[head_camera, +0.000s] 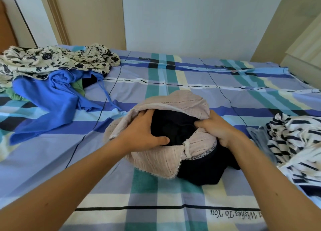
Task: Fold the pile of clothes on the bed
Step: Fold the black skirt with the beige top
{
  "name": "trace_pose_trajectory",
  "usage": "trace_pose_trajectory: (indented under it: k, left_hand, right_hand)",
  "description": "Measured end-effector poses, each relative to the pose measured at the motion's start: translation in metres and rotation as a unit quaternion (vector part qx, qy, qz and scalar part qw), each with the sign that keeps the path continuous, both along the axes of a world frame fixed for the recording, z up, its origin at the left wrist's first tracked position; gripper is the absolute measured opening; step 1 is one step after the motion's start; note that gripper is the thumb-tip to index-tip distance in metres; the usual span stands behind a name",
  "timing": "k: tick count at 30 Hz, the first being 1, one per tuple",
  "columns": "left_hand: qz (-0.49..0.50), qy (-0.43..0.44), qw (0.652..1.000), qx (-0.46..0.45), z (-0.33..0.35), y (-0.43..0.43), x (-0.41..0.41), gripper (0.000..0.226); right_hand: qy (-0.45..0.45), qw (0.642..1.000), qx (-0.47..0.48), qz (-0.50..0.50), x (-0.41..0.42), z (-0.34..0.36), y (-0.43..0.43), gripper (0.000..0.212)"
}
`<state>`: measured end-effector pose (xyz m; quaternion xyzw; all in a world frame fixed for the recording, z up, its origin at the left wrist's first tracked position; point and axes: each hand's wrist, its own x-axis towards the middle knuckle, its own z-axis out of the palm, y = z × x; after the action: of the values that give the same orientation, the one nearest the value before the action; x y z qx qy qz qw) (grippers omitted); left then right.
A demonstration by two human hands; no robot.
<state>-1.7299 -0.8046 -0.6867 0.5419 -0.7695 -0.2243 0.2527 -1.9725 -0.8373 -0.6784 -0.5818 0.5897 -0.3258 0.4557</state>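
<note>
A pale pink knitted garment [161,159] lies bunched in the middle of the bed, wrapped around a black garment [173,126] that also spills out at the lower right. My left hand [140,131] lies on the bundle's left side, fingers on the pink cloth's inner edge and thumb pressed on the black cloth. My right hand [218,128] grips the pink fabric on the right side, fingers curled into it.
The bed [191,77] has a blue, green and cream plaid sheet. A pile at the left holds a floral cream garment [57,60], a bright blue garment [50,98] and some green cloth. A navy-and-white striped garment [298,143] lies at the right edge. Walls stand behind.
</note>
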Motion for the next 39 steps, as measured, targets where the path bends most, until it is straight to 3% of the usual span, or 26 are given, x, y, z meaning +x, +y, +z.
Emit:
trace_pose_trajectory:
  k: [2, 4, 6, 10, 13, 14, 19, 21, 23, 25, 26, 28, 29, 32, 35, 36, 38, 39]
  left_hand:
    - [-0.029, 0.023, 0.999, 0.019, 0.010, 0.001, 0.004, 0.093]
    - [-0.065, 0.061, 0.994, 0.068, 0.026, 0.003, 0.013, 0.078]
    - [-0.101, 0.113, 0.982, 0.115, 0.041, 0.005, 0.027, 0.073]
    - [-0.188, 0.317, 0.908, 0.197, 0.044, 0.004, 0.047, 0.091]
    - [-0.189, 0.430, 0.835, 0.288, 0.042, 0.002, 0.050, 0.074]
    - [-0.168, 0.432, 0.831, 0.307, 0.045, 0.001, 0.054, 0.065]
    - [-0.010, 0.336, 0.906, 0.258, 0.086, 0.014, 0.070, 0.035]
    - [0.025, 0.326, 0.934, 0.142, 0.093, 0.025, 0.065, 0.020]
    - [0.098, 0.281, 0.954, -0.029, 0.086, 0.030, 0.059, 0.011]
    - [0.148, 0.169, 0.966, -0.130, 0.075, 0.033, 0.051, 0.018]
    - [0.167, 0.088, 0.972, -0.139, 0.067, 0.032, 0.048, 0.032]
    - [0.207, -0.040, 0.976, -0.046, 0.054, 0.030, 0.045, 0.067]
    - [0.224, -0.046, 0.973, 0.032, 0.051, 0.031, 0.045, 0.078]
    - [0.223, 0.082, 0.944, 0.227, 0.044, 0.027, 0.046, 0.084]
    - [0.175, 0.206, 0.900, 0.341, 0.041, 0.039, 0.042, 0.032]
    - [0.149, 0.266, 0.870, 0.387, 0.038, 0.039, 0.038, 0.023]
    - [0.085, 0.381, 0.816, 0.427, 0.022, 0.037, 0.023, 0.036]
    - [0.056, 0.432, 0.805, 0.403, 0.018, 0.039, 0.017, 0.033]
  right_hand:
    - [-0.092, 0.995, 0.023, 0.002, 0.010, 0.006, 0.013, 0.019]
    - [-0.181, 0.982, 0.048, -0.020, 0.021, 0.011, 0.024, 0.031]
    - [-0.209, 0.976, 0.052, -0.044, 0.031, 0.020, 0.031, 0.019]
    - [-0.202, 0.975, 0.006, -0.086, 0.041, 0.042, 0.039, 0.039]
    - [-0.218, 0.972, 0.002, -0.082, 0.046, 0.050, 0.045, 0.040]
    - [-0.223, 0.972, 0.000, -0.081, 0.045, 0.048, 0.047, 0.038]
    - [-0.225, 0.969, 0.041, -0.094, 0.047, 0.039, 0.051, 0.011]
    - [-0.245, 0.960, 0.053, -0.124, 0.048, 0.039, 0.050, 0.015]
    - [-0.267, 0.952, 0.059, -0.140, 0.050, 0.039, 0.051, 0.015]
    - [-0.275, 0.948, 0.062, -0.148, 0.052, 0.039, 0.053, 0.019]
    - [-0.276, 0.948, 0.062, -0.148, 0.053, 0.037, 0.053, 0.022]
    - [-0.276, 0.949, 0.056, -0.143, 0.057, 0.038, 0.055, 0.030]
    - [-0.273, 0.950, 0.052, -0.141, 0.058, 0.039, 0.057, 0.036]
    - [-0.307, 0.939, 0.034, -0.149, 0.058, 0.040, 0.058, 0.041]
    - [-0.346, 0.925, 0.022, -0.156, 0.058, 0.039, 0.060, 0.038]
    - [-0.356, 0.922, 0.019, -0.154, 0.059, 0.039, 0.061, 0.040]
    - [-0.376, 0.915, 0.016, -0.147, 0.062, 0.039, 0.062, 0.045]
    - [-0.383, 0.912, 0.011, -0.143, 0.062, 0.039, 0.063, 0.050]
